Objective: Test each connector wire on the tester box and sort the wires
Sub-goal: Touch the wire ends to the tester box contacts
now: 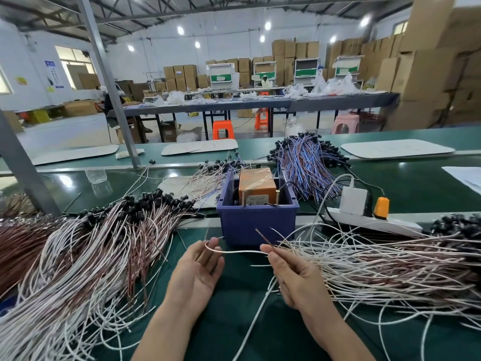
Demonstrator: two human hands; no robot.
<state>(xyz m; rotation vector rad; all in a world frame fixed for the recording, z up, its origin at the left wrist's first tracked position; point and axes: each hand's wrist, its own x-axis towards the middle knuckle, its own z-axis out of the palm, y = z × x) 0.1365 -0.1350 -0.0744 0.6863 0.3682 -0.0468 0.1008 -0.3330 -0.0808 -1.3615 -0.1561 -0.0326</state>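
Now in hand: one wire point(242, 252), just in front of the blue bin point(257, 225); its white strand is stretched between the two hands and a brown strand pokes up toward the bin.
Right hand point(289, 274): thumb and forefinger pinch the wire at the edge of the right pile point(377, 264), likely to draw it free of the rest.
Left hand point(197, 272): palm up, fingers relaxed and not closed. The white strand's curled end rests on the fingertips, seemingly to steady it.
Tester box point(257, 187): orange, sitting inside the blue bin, with two metal posts at its near edge in easy reach. Nothing touches them yet.
Right pile: loose wires fanned toward the pinching hand, probably the untested stock.
Left pile point(104, 246): wires laid together with black plugs pointing away, probably already sorted.
Power strip point(372, 221): right of the bin, presumably feeding the tester.
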